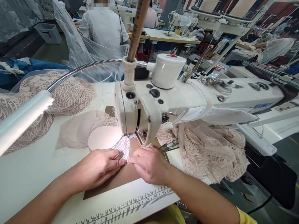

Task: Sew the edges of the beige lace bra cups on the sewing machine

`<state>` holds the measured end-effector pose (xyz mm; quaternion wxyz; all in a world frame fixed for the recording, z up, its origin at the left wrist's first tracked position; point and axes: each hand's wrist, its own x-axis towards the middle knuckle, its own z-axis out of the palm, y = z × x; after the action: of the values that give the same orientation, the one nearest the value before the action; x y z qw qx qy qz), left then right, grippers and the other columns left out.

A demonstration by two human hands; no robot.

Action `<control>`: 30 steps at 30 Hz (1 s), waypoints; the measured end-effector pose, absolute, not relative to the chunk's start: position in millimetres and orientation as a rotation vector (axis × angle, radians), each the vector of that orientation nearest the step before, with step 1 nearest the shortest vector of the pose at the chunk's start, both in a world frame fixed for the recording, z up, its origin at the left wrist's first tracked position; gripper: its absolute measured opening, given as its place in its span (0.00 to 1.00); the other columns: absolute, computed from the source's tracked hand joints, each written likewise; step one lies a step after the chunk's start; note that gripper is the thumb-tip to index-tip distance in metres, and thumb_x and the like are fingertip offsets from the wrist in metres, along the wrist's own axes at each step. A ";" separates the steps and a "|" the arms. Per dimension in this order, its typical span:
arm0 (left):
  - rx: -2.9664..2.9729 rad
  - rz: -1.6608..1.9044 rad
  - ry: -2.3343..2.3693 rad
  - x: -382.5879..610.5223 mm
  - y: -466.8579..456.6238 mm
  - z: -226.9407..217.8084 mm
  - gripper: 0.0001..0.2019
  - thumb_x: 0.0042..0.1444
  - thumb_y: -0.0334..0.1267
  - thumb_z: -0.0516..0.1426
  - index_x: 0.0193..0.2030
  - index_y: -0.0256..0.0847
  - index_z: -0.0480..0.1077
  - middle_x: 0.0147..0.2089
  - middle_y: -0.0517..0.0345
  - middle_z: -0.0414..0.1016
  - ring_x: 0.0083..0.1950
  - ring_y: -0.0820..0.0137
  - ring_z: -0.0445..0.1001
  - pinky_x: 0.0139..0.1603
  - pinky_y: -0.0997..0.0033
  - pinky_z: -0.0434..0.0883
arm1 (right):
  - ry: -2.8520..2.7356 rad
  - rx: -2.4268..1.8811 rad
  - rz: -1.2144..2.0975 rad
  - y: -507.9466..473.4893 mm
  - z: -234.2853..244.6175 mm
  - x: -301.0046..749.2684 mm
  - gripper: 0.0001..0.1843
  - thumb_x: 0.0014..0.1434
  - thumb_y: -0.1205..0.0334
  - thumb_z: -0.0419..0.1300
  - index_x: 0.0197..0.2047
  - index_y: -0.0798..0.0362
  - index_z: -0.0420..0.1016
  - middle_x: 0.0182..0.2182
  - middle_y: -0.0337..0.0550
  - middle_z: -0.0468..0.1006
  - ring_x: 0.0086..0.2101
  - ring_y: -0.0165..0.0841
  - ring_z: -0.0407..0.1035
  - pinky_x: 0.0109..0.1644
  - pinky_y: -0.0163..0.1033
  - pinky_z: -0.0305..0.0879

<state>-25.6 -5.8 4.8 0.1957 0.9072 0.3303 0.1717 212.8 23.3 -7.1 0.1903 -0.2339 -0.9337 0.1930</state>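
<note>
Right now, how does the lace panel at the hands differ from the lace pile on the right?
Size: the lace panel shows small; the lace pile is far bulkier.
Pose: the panel lies fairly flat; the pile is crumpled.
Color: the panel looks whitish, the pile beige-pink.
Contact: left hand and right hand are at the panel's edge, off the pile.
Shared: both are patterned.

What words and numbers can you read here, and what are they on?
"JUKI": the near sewing machine
"JUKI": a sewing machine behind
"10", "12", "13": the ruler
Too small or blurred: the rest, including marks on the brown rod and grey bin.
</note>
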 end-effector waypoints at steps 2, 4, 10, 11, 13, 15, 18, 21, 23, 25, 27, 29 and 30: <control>2.492 0.353 0.916 -26.4 -5.6 5.6 0.12 0.67 0.34 0.48 0.43 0.42 0.73 0.31 0.58 0.66 0.29 0.73 0.65 0.26 0.74 0.61 | -2.597 -0.694 0.549 23.7 -7.0 212.7 0.14 0.53 0.72 0.53 0.40 0.53 0.75 0.30 0.41 0.72 0.30 0.32 0.61 0.34 0.37 0.52; 2.471 0.310 0.924 -27.2 -5.3 6.0 0.12 0.67 0.35 0.48 0.45 0.43 0.73 0.32 0.58 0.66 0.29 0.73 0.65 0.26 0.74 0.61 | -2.599 -0.713 0.535 23.6 -6.1 211.9 0.15 0.53 0.73 0.52 0.40 0.53 0.75 0.30 0.41 0.72 0.29 0.32 0.60 0.33 0.37 0.52; 2.451 0.301 0.937 -27.6 -6.4 10.1 0.13 0.66 0.35 0.48 0.44 0.43 0.74 0.31 0.57 0.67 0.29 0.73 0.67 0.26 0.74 0.62 | -2.716 -0.705 0.419 21.8 -4.8 209.0 0.12 0.53 0.74 0.53 0.38 0.53 0.74 0.29 0.40 0.69 0.30 0.32 0.56 0.32 0.38 0.49; 2.445 0.307 0.934 -27.2 -6.8 11.3 0.13 0.66 0.35 0.48 0.44 0.43 0.74 0.32 0.57 0.68 0.29 0.73 0.67 0.27 0.75 0.63 | -2.740 -0.703 0.404 21.5 -4.6 208.7 0.12 0.53 0.74 0.53 0.38 0.53 0.73 0.30 0.40 0.69 0.30 0.32 0.56 0.33 0.38 0.48; 2.439 0.366 0.951 -25.5 -7.1 13.4 0.13 0.66 0.35 0.48 0.47 0.42 0.74 0.33 0.55 0.70 0.31 0.72 0.69 0.29 0.75 0.66 | -2.786 -0.700 0.373 21.0 -3.8 208.1 0.10 0.53 0.73 0.54 0.37 0.54 0.72 0.30 0.41 0.68 0.31 0.33 0.56 0.33 0.39 0.48; 2.453 0.481 1.011 -22.3 -6.0 13.9 0.12 0.66 0.35 0.49 0.49 0.42 0.72 0.36 0.54 0.72 0.33 0.71 0.71 0.32 0.74 0.69 | -2.824 -0.696 0.330 20.7 -2.3 207.5 0.08 0.52 0.73 0.54 0.35 0.55 0.70 0.30 0.41 0.68 0.32 0.33 0.56 0.34 0.39 0.48; 2.514 0.648 1.119 -15.2 -0.3 10.8 0.11 0.65 0.35 0.51 0.49 0.39 0.71 0.39 0.51 0.74 0.37 0.69 0.72 0.35 0.73 0.71 | -2.849 -0.687 0.288 20.5 -0.3 206.9 0.06 0.50 0.73 0.56 0.32 0.55 0.68 0.31 0.42 0.68 0.33 0.33 0.55 0.34 0.39 0.48; 2.640 0.699 1.145 -8.6 8.3 5.3 0.10 0.64 0.33 0.51 0.47 0.36 0.72 0.41 0.48 0.76 0.39 0.67 0.73 0.37 0.72 0.72 | -2.840 -0.692 0.259 20.1 -0.2 206.8 0.06 0.50 0.73 0.56 0.32 0.54 0.68 0.31 0.42 0.68 0.33 0.33 0.55 0.34 0.39 0.48; 2.727 0.673 1.146 -6.2 12.7 2.7 0.10 0.64 0.32 0.51 0.45 0.35 0.73 0.41 0.46 0.77 0.39 0.66 0.73 0.36 0.70 0.72 | -2.829 -0.695 0.227 19.7 -0.7 206.9 0.05 0.49 0.72 0.56 0.32 0.54 0.67 0.31 0.42 0.68 0.32 0.33 0.55 0.33 0.39 0.47; 2.777 0.631 1.148 -5.9 14.4 1.8 0.10 0.63 0.32 0.51 0.43 0.34 0.73 0.42 0.45 0.78 0.39 0.64 0.73 0.36 0.69 0.73 | -2.821 -0.694 0.208 19.4 -1.0 207.1 0.05 0.49 0.72 0.56 0.31 0.55 0.67 0.31 0.42 0.68 0.31 0.32 0.54 0.33 0.39 0.47; 2.792 0.595 1.159 -6.7 13.9 2.1 0.10 0.63 0.32 0.51 0.42 0.34 0.74 0.44 0.44 0.78 0.39 0.64 0.73 0.36 0.68 0.73 | -2.817 -0.697 0.207 19.0 -0.9 207.1 0.05 0.49 0.72 0.56 0.31 0.55 0.67 0.31 0.41 0.69 0.31 0.32 0.54 0.33 0.39 0.47; 2.792 0.572 1.175 -7.5 12.5 2.7 0.11 0.64 0.32 0.50 0.43 0.34 0.74 0.46 0.42 0.77 0.40 0.63 0.74 0.37 0.67 0.74 | -2.817 -0.702 0.205 18.8 -0.8 206.8 0.05 0.49 0.72 0.56 0.32 0.55 0.67 0.31 0.41 0.69 0.31 0.32 0.54 0.32 0.39 0.47; 2.790 0.566 1.181 -7.6 12.0 2.8 0.11 0.64 0.32 0.50 0.44 0.34 0.74 0.48 0.42 0.77 0.41 0.63 0.74 0.38 0.66 0.74 | -2.818 -0.705 0.204 18.7 -0.8 206.6 0.05 0.49 0.72 0.56 0.32 0.55 0.67 0.31 0.41 0.69 0.31 0.33 0.54 0.32 0.39 0.47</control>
<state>-7.6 12.0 2.8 0.0298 0.9048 0.3831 0.1837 206.6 18.7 -0.8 0.1144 -0.2404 -0.9614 0.0697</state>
